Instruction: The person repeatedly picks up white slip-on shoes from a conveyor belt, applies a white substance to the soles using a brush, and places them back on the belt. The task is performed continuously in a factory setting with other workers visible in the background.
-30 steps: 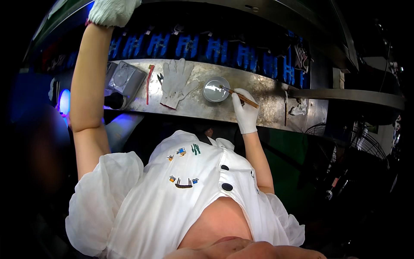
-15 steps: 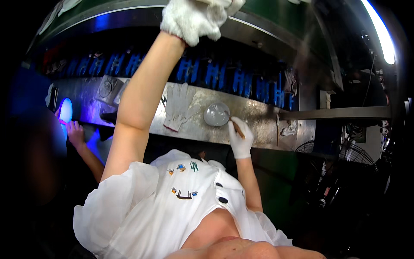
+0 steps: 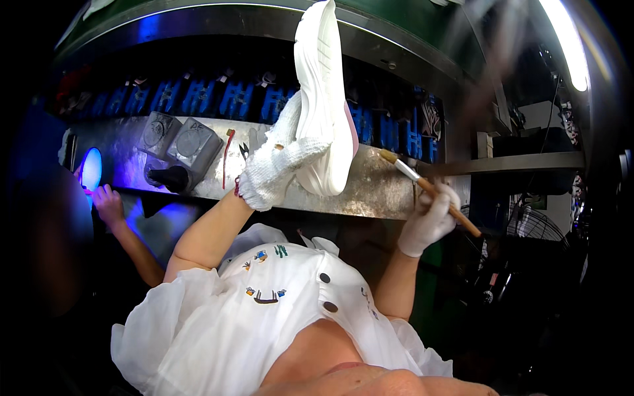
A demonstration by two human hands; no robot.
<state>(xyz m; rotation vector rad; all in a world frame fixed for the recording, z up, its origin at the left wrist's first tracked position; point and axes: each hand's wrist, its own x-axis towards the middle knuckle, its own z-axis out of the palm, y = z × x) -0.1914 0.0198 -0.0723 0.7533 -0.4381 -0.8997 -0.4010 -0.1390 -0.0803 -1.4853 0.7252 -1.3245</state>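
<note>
My left hand point(image 3: 277, 165), in a white knitted glove, grips a white shoe sole point(image 3: 318, 86) near its lower end. The sole stands nearly upright above the metal bench, its side wall turned toward me, with a pink strip along its right edge. To the right, my right hand point(image 3: 430, 221) wears a thin white glove. Its fingers are closed round the wooden handle of a brush point(image 3: 407, 170), whose bristles point up and left toward the sole without touching it. The sole and my left hand hide part of the bench behind them.
Two grey containers point(image 3: 191, 144) and a dark-nozzled bottle point(image 3: 173, 178) stand on the metal bench point(image 3: 376, 198) at left, near a red brush point(image 3: 228, 155). Behind are blue racks point(image 3: 198, 98). Another person's hand point(image 3: 109, 201) is at far left beside a blue-lit oval; a fan point(image 3: 538, 224) is at right.
My left hand has come back from the far conveyor, now with the sole in plain view. My right hand has lifted the brush from the clear bowl and moved right.
</note>
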